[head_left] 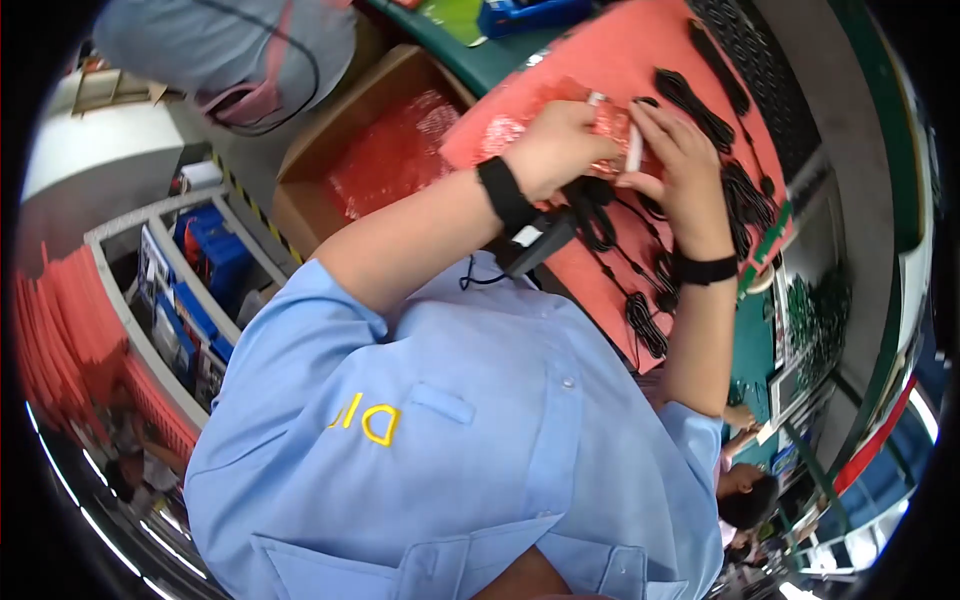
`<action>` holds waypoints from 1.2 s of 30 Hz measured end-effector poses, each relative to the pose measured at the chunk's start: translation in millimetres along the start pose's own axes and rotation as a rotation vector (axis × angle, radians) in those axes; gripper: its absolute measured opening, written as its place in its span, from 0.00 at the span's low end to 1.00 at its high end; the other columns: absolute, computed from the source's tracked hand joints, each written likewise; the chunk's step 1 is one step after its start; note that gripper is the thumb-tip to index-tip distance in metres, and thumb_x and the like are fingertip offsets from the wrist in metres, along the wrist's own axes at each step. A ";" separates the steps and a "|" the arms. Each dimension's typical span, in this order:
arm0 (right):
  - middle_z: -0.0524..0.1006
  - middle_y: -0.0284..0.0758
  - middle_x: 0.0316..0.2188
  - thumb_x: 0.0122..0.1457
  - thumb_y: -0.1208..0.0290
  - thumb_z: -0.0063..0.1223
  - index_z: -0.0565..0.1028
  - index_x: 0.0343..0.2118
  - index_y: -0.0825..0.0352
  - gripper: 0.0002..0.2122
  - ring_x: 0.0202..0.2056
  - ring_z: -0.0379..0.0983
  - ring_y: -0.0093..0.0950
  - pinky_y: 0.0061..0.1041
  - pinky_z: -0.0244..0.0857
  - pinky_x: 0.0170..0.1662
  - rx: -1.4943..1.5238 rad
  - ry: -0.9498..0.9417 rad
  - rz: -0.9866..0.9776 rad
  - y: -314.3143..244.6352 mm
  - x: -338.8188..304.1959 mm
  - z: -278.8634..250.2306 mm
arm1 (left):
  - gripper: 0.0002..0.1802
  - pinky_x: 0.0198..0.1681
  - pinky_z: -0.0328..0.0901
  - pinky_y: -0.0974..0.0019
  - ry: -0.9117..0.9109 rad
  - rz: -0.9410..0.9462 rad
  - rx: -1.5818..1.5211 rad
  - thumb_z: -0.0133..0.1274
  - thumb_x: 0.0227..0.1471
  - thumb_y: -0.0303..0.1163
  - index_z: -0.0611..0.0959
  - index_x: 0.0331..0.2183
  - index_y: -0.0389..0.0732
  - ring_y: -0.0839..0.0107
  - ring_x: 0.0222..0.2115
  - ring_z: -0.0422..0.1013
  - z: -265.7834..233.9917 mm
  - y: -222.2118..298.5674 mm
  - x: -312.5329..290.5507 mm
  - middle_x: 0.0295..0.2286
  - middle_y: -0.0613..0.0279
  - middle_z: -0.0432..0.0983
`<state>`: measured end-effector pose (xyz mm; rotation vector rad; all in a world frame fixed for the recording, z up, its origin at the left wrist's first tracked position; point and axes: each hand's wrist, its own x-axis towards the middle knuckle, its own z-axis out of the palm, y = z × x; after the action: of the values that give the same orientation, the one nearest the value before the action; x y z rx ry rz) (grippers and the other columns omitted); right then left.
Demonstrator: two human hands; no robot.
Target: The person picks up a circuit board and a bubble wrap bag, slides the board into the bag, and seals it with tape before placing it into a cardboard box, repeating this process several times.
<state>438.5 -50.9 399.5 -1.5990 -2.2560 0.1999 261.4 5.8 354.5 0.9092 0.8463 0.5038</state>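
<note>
The left arm is raised from the shoulder across the chest and forward over the bench, the elbow bent and a black band (507, 195) worn at the wrist. The left hand (555, 148) lies with its back facing up, knuckles bent and fingers curled inward, grasping a translucent red bubble-wrap packet (610, 122). The right forearm rises steeply from the person's right side, with a dark wristband (705, 270). The right hand (690, 175) faces its counterpart from across the packet; its fingers are nearly straight, lie close together and point up and inward, and its thumb stands apart from them. The right fingertips and thumb meet the packet at its white strip (634, 148); it cannot be told whether they pinch it or only steady it. The contents of the packet cannot be made out. The packet is located between both hands, above a pink mat (640, 40). A coiled black cable (695, 108) lies on the mat beyond the right fingers, and another black coil (648, 325) lies nearer the body. A cardboard box (310, 215) stands to the left of the mat, holding red bubble wrap (395, 150).
</note>
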 end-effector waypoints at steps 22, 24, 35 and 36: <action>0.71 0.42 0.47 0.60 0.76 0.49 0.71 0.50 0.73 0.15 0.49 0.69 0.34 0.32 0.62 0.52 0.122 0.217 0.626 -41.1 46.9 23.4 | 0.12 0.39 0.68 0.67 0.479 -0.321 0.743 0.49 0.48 0.20 0.79 0.37 0.38 0.63 0.36 0.74 -315.1 -241.1 10.9 0.31 0.55 0.77; 0.71 0.42 0.47 0.61 0.76 0.48 0.71 0.48 0.74 0.14 0.47 0.70 0.35 0.31 0.63 0.51 0.054 0.197 0.619 -56.6 43.7 15.2 | 0.15 0.49 0.64 0.62 0.437 -0.110 1.063 0.47 0.47 0.20 0.80 0.39 0.40 0.60 0.43 0.71 -301.1 -270.8 32.8 0.37 0.53 0.75; 0.71 0.34 0.50 0.62 0.53 0.43 0.67 0.53 0.60 0.21 0.50 0.67 0.33 0.36 0.60 0.54 0.431 0.655 -0.517 -145.7 67.2 -43.0 | 0.15 0.56 0.55 0.51 -0.001 -0.064 1.568 0.46 0.51 0.28 0.75 0.43 0.42 0.58 0.47 0.67 -295.6 -268.3 62.0 0.45 0.54 0.72; 0.71 0.34 0.50 0.62 0.54 0.42 0.67 0.53 0.60 0.20 0.50 0.68 0.33 0.35 0.60 0.54 0.346 0.760 -0.522 -146.2 64.6 -46.6 | 0.14 0.55 0.57 0.52 0.136 0.043 1.446 0.47 0.51 0.27 0.75 0.42 0.41 0.57 0.47 0.68 -295.1 -257.6 53.6 0.43 0.54 0.74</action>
<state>308.4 -45.9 503.3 -0.6926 -1.8063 -0.1353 62.3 45.9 15.3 2.2171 1.3095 -0.1155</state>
